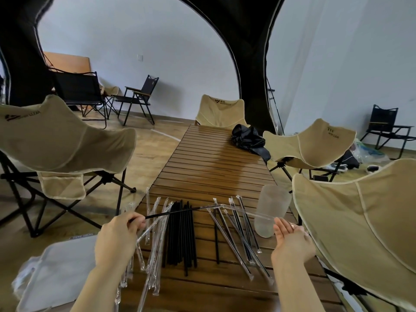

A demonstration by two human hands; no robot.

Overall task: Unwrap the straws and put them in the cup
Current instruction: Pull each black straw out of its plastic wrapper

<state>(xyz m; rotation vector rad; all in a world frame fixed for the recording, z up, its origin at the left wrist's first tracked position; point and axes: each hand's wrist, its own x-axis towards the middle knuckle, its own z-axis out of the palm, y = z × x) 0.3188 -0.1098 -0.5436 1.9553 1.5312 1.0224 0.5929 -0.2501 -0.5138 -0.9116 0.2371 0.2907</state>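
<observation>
The left hand is closed, thumb and fingers pinching the near end of a black straw that slants up to the right above the slatted wooden table. The straw's far end sits inside a clear wrapper, which runs on through the air to the right hand. That hand is open, palm turned towards the left, fingers nearly straight, with the wrapper's end lying across the fingertips (a firmer hold than that cannot be made out).

The three beige folding chairs carry a dark logo with a line of letters: the far chair, the right chair and the left chair. The print is too small and blurred to read.

The frosted cup stands on the table just beyond the right hand, touching neither hand. Bare black straws lie in a bundle between the hands, with wrapped straws to their right and empty wrappers to their left, below the left hand.
</observation>
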